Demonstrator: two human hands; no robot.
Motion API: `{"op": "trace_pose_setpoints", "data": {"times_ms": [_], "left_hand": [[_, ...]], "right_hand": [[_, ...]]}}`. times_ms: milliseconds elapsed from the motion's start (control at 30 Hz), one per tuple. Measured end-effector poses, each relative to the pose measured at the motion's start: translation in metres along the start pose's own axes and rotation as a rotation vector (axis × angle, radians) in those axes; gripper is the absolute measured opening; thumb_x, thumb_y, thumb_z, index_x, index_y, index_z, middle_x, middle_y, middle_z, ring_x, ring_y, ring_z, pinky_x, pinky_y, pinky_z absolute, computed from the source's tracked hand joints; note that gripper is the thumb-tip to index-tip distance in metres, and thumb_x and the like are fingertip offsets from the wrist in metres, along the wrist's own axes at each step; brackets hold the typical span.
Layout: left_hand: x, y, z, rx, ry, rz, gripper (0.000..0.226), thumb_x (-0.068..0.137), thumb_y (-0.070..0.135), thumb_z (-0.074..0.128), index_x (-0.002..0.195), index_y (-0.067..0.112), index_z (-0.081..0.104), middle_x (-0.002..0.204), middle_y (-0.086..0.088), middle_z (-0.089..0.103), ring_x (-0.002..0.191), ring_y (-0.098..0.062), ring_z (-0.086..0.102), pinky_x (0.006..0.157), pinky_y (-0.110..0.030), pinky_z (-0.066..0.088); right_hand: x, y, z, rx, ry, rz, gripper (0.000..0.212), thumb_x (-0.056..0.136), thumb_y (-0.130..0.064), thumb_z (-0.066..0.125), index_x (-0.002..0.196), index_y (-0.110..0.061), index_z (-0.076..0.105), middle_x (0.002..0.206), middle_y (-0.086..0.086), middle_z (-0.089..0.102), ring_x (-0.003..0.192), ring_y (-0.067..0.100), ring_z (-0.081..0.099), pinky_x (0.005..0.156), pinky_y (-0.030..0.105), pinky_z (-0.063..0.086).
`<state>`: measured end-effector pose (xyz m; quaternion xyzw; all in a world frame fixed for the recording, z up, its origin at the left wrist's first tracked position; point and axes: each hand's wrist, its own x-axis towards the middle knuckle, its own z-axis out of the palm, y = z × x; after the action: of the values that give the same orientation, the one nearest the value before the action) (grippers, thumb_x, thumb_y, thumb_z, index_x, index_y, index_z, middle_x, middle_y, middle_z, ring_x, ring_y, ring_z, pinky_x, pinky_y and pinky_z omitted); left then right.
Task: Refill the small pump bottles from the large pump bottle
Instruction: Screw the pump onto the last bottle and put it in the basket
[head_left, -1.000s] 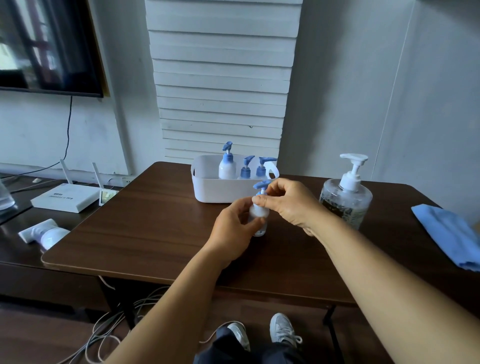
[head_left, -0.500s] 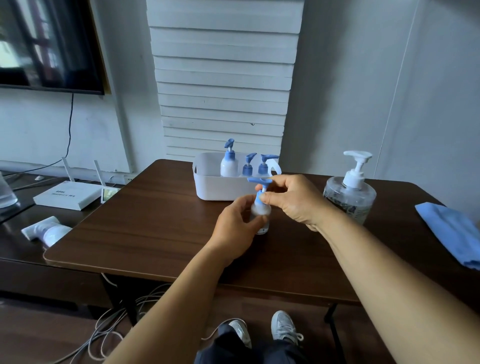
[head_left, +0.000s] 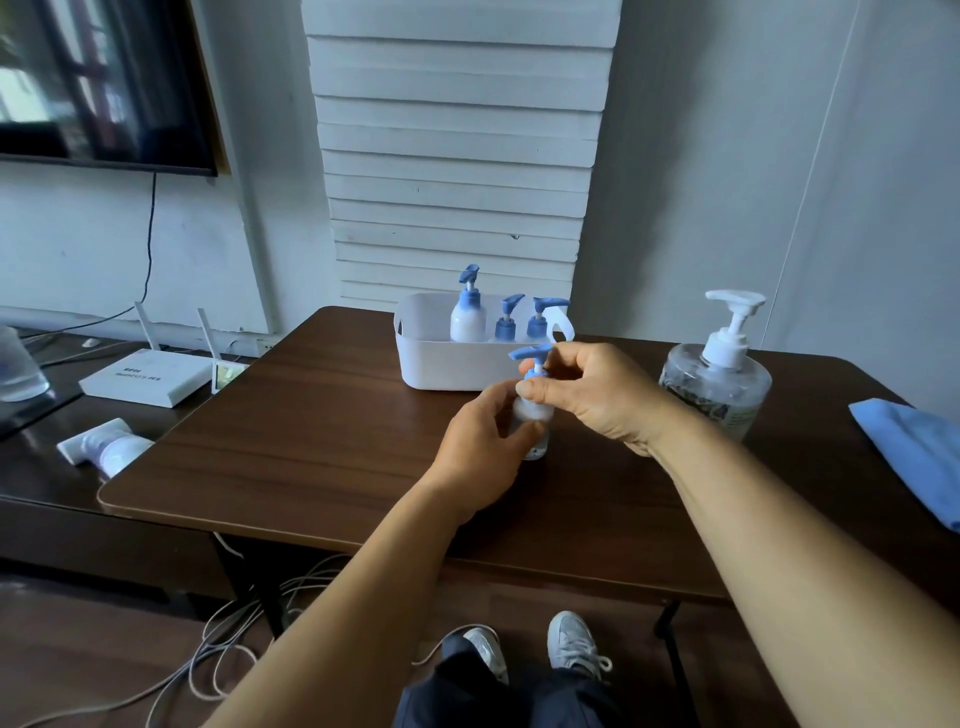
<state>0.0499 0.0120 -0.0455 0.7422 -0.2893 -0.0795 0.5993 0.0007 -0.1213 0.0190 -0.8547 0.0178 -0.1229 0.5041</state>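
Both hands' grip on the small bottle (head_left: 532, 415) (left hand (head_left: 485, 452) body, right hand (head_left: 597, 395) pump collar), mid-table (head_left: 311, 441).

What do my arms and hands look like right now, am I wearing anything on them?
Both forearms are bare, with no sleeves in view. The left hand and right hand wear no gloves, and no rings, watch or bracelet are visible on them.

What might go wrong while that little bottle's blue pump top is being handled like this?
1. The small bottle stands on the table, held by the left hand while the right hand pinches its blue collar; if the grip slips, it could tip and spill.
2. The large pump bottle stands close beside the right forearm; a sideways sweep might knock it.
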Motion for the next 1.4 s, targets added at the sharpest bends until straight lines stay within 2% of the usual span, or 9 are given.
{"op": "trace_pose_setpoints", "data": {"times_ms": [100,267,567,733,867,1000,1133,1267,1400], "left_hand": [[0.000,0.000,0.001,0.002,0.005,0.001,0.039,0.087,0.015,0.062,0.124,0.024,0.054,0.114,0.006,0.065,0.108,-0.011,0.060,0.098,-0.039,0.048],[-0.001,0.000,0.001,0.030,0.024,0.016,0.036,0.086,0.018,0.063,0.120,0.024,0.056,0.110,0.006,0.066,0.104,-0.012,0.061,0.097,-0.041,0.048],[-0.001,0.000,0.001,0.005,0.017,0.015,0.036,0.086,0.016,0.063,0.119,0.028,0.056,0.110,0.007,0.066,0.104,-0.011,0.061,0.097,-0.040,0.049],[-0.001,0.001,0.001,-0.011,0.017,0.011,0.036,0.086,0.015,0.064,0.119,0.026,0.056,0.111,0.007,0.066,0.105,-0.010,0.061,0.097,-0.038,0.049],[-0.001,0.001,0.000,-0.013,0.012,0.005,0.039,0.085,0.016,0.065,0.123,0.025,0.055,0.112,0.007,0.066,0.106,-0.011,0.061,0.097,-0.039,0.049],[-0.001,0.002,0.001,-0.018,0.017,0.012,0.037,0.085,0.016,0.065,0.120,0.026,0.056,0.111,0.006,0.066,0.105,-0.011,0.062,0.096,-0.039,0.049],[-0.003,0.002,0.000,-0.014,0.014,0.013,0.037,0.086,0.015,0.064,0.121,0.024,0.056,0.110,0.005,0.066,0.104,-0.011,0.062,0.096,-0.038,0.050],[-0.003,0.004,0.000,-0.016,0.002,0.004,0.040,0.087,0.016,0.064,0.124,0.024,0.053,0.113,0.005,0.065,0.106,-0.010,0.061,0.096,-0.036,0.050],[-0.003,0.004,0.000,-0.022,0.003,0.003,0.039,0.085,0.016,0.065,0.123,0.023,0.054,0.111,0.005,0.066,0.105,-0.010,0.062,0.095,-0.037,0.051]], "right_hand": [[-0.001,-0.001,0.005,0.004,0.032,-0.016,0.009,0.085,-0.007,0.067,0.090,-0.015,0.068,0.090,-0.003,0.068,0.088,0.008,0.062,0.086,0.020,0.050],[0.000,-0.009,-0.001,0.097,0.044,-0.042,0.025,0.087,0.000,0.060,0.090,-0.023,0.066,0.092,-0.005,0.068,0.092,0.010,0.065,0.090,0.022,0.052],[-0.001,-0.003,-0.001,0.025,0.033,0.021,0.019,0.078,-0.006,0.074,0.085,-0.023,0.069,0.091,0.000,0.070,0.091,0.014,0.065,0.096,0.035,0.051],[0.002,-0.002,-0.003,-0.069,0.029,0.058,0.023,0.075,-0.017,0.078,0.094,-0.009,0.067,0.080,-0.004,0.058,0.076,0.008,0.053,0.077,0.026,0.047],[0.000,-0.002,-0.002,-0.063,0.048,0.055,0.014,0.075,-0.016,0.077,0.079,-0.018,0.065,0.074,-0.008,0.058,0.069,0.006,0.052,0.071,0.019,0.043],[-0.001,0.000,0.000,0.013,0.010,0.082,0.016,0.076,-0.013,0.077,0.089,-0.014,0.067,0.085,-0.001,0.063,0.080,0.009,0.057,0.085,0.030,0.050],[0.000,0.005,0.002,-0.019,0.097,0.083,0.020,0.074,-0.021,0.079,0.080,-0.016,0.061,0.077,-0.006,0.060,0.073,0.007,0.056,0.075,0.022,0.048],[-0.002,0.005,0.005,0.038,0.044,0.067,0.015,0.079,-0.012,0.074,0.093,-0.013,0.067,0.090,0.001,0.068,0.090,0.012,0.061,0.086,0.024,0.050],[0.001,0.006,0.003,-0.074,0.102,0.091,0.029,0.072,-0.027,0.080,0.093,-0.013,0.068,0.094,0.000,0.069,0.088,0.013,0.062,0.087,0.031,0.051]]}}
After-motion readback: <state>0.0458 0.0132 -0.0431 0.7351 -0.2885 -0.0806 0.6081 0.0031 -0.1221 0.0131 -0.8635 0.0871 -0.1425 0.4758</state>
